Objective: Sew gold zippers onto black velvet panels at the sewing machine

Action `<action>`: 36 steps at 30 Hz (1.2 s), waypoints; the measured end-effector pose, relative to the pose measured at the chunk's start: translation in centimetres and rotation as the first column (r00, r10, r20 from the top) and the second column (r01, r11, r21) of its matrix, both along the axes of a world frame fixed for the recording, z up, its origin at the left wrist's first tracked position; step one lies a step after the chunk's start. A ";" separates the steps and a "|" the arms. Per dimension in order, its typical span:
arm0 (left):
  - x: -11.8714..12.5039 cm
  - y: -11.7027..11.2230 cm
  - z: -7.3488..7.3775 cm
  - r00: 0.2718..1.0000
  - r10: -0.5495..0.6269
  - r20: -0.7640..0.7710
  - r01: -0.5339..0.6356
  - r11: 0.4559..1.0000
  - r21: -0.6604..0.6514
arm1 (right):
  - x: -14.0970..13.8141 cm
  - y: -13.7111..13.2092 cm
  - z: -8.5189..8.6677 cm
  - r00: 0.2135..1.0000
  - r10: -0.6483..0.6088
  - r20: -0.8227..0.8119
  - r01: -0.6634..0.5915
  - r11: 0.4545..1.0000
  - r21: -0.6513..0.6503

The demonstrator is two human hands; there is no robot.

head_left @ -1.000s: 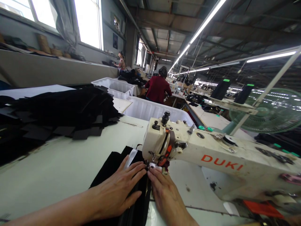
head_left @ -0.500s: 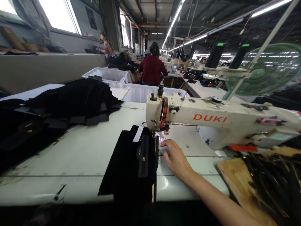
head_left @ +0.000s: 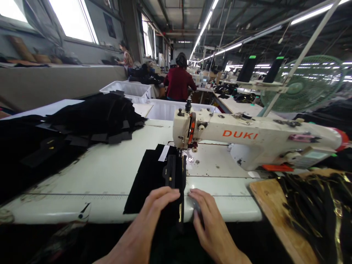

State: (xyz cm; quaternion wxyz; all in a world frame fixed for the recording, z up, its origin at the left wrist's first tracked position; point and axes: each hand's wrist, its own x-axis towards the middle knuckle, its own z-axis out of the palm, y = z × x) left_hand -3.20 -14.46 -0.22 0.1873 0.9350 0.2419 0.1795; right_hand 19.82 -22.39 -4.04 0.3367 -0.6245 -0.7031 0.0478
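A black fabric piece point(head_left: 152, 172) with a black strap and a white label lies on the table point(head_left: 96, 176) under the needle of the white DUKI sewing machine point(head_left: 247, 141). My left hand point(head_left: 154, 212) rests flat on the fabric's near end at the table's front edge, fingers together. My right hand point(head_left: 209, 220) lies beside it on the table edge, just right of the fabric, fingers spread and touching the surface. A gold-toned zipper edge runs along the fabric's right side between my hands.
A heap of black cut pieces point(head_left: 90, 117) covers the table's left. White bins point(head_left: 129, 90) stand behind. A wooden board point(head_left: 277, 216) with black and gold straps point(head_left: 316, 205) sits at right. A green fan point(head_left: 308, 84) stands at the back right. A person in red point(head_left: 179, 82) sits ahead.
My right hand drew back from the needle area to the front table edge. My left hand came back into view and settled on the fabric's near end. The camera tilted slightly down.
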 end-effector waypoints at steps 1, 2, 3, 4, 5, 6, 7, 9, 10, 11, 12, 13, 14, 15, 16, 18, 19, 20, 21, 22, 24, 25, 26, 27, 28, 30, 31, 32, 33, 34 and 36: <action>1.1 0.5 -0.8 1.000 -0.014 -0.019 0.015 0.998 0.067 | -0.2 -0.3 -0.2 0.996 0.054 0.066 -0.052 0.998 -0.020; 2.0 1.0 -1.7 0.999 -0.030 -0.041 0.036 0.989 0.145 | -0.3 -0.4 -0.4 0.986 0.097 0.133 -0.092 0.995 -0.041; 2.7 1.6 -2.6 0.997 -0.048 -0.059 0.059 0.976 0.211 | -0.6 -0.4 -0.7 0.974 0.121 0.191 -0.112 0.992 -0.056; 3.0 2.2 -3.4 0.996 -0.065 -0.063 0.078 0.965 0.248 | -0.8 -0.4 -1.0 0.964 0.121 0.236 -0.110 0.992 -0.058; 3.1 2.8 -3.9 0.995 -0.083 -0.053 0.094 0.963 0.251 | -1.1 -0.2 -1.3 0.959 0.098 0.265 -0.089 0.995 -0.047; 2.9 3.4 -4.3 0.995 -0.100 -0.031 0.104 0.969 0.225 | -1.4 0.0 -1.5 0.958 0.063 0.279 -0.059 0.998 -0.025; 2.5 4.0 -4.3 0.994 -0.111 -0.006 0.110 0.978 0.178 | -1.7 0.3 -1.8 0.960 0.021 0.278 -0.022 1.000 0.002; 1.5 5.1 -3.5 0.994 -0.107 0.032 0.105 0.993 0.045 | -2.3 0.9 -2.1 0.966 -0.061 0.251 0.049 0.997 0.054; 1.2 5.5 -2.7 0.995 -0.096 0.037 0.098 0.995 -0.031 | -2.6 1.2 -2.1 0.969 -0.091 0.231 0.077 0.995 0.071; 0.9 5.8 -1.8 0.996 -0.076 0.042 0.080 0.991 -0.111 | -2.9 1.5 -1.9 0.972 -0.115 0.207 0.100 0.992 0.080; 0.8 6.1 -0.8 0.998 -0.041 0.050 0.050 0.979 -0.196 | -3.1 1.8 -1.7 0.975 -0.132 0.179 0.120 0.990 0.079; 0.9 6.3 0.2 0.998 0.006 0.068 0.014 0.960 -0.280 | -3.3 2.0 -1.4 0.978 -0.141 0.153 0.133 0.989 0.064; 1.0 6.6 1.1 0.993 0.066 0.096 -0.028 0.934 -0.357 | -3.4 2.2 -1.1 0.982 -0.137 0.133 0.133 0.990 0.042; 1.2 6.8 1.8 0.983 0.131 0.126 -0.066 0.902 -0.426 | -3.5 2.3 -0.8 0.985 -0.117 0.127 0.116 0.993 0.019; 1.4 7.0 2.4 0.969 0.191 0.155 -0.095 0.871 -0.483 | -3.6 2.5 -0.5 0.987 -0.078 0.140 0.078 0.997 0.002; 1.8 7.3 3.2 0.950 0.251 0.188 -0.110 0.828 -0.549 | -3.8 2.8 -0.3 0.974 0.058 0.217 -0.059 0.998 -0.001; 2.0 7.4 3.4 0.948 0.257 0.186 -0.112 0.820 -0.562 | -4.0 2.9 -0.4 0.957 0.127 0.262 -0.134 0.991 0.009; 2.1 7.4 3.6 0.951 0.255 0.175 -0.115 0.817 -0.565 | -4.1 3.1 -0.4 0.937 0.179 0.299 -0.194 0.981 0.023; 2.2 7.5 3.7 0.955 0.250 0.159 -0.120 0.818 -0.563 | -4.2 3.2 -0.4 0.924 0.211 0.319 -0.233 0.972 0.034; 2.3 7.5 3.9 0.958 0.244 0.147 -0.123 0.820 -0.559 | -4.2 3.3 -0.4 0.924 0.224 0.311 -0.248 0.968 0.040; 2.5 7.4 4.3 0.961 0.234 0.150 -0.114 0.825 -0.554 | -3.4 3.5 0.0 0.955 0.225 0.193 -0.237 0.970 0.043; 2.5 7.4 4.5 0.958 0.235 0.162 -0.109 0.825 -0.554 | -2.5 3.5 0.3 0.974 0.213 0.074 -0.216 0.975 0.044; 2.6 7.3 4.8 0.955 0.243 0.172 -0.110 0.825 -0.554 | -1.4 3.6 0.8 0.982 0.177 -0.069 -0.174 0.984 0.044; 2.6 7.3 5.2 0.949 0.260 0.177 -0.123 0.826 -0.551 | -0.1 3.7 1.4 0.969 0.130 -0.209 -0.124 0.991 0.042; 2.7 7.2 5.5 0.943 0.282 0.176 -0.146 0.827 -0.542 | 1.4 3.8 2.0 0.938 0.041 -0.345 -0.032 0.999 0.033; 2.8 7.0 6.0 0.939 0.309 0.153 -0.188 0.831 -0.524 | 4.0 4.0 3.3 0.899 -0.071 -0.432 0.085 0.996 0.013; 3.0 6.8 6.1 0.941 0.307 0.143 -0.193 0.834 -0.517 | 4.9 4.1 3.8 0.890 -0.097 -0.445 0.111 0.994 0.006; 3.1 6.7 6.1 0.947 0.292 0.136 -0.184 0.837 -0.515 | 5.3 4.1 4.3 0.890 -0.097 -0.445 0.110 0.994 0.003; 3.1 6.5 5.9 0.953 0.270 0.134 -0.166 0.841 -0.515 | 5.3 4.0 4.5 0.894 -0.075 -0.443 0.087 0.996 0.005; 3.1 6.4 5.6 0.961 0.241 0.134 -0.140 0.844 -0.517 | 4.8 3.8 4.5 0.906 -0.030 -0.423 0.039 0.999 0.012; 2.9 6.2 4.6 0.974 0.182 0.136 -0.091 0.860 -0.502 | 2.7 3.1 4.0 0.949 0.101 -0.300 -0.090 0.995 0.048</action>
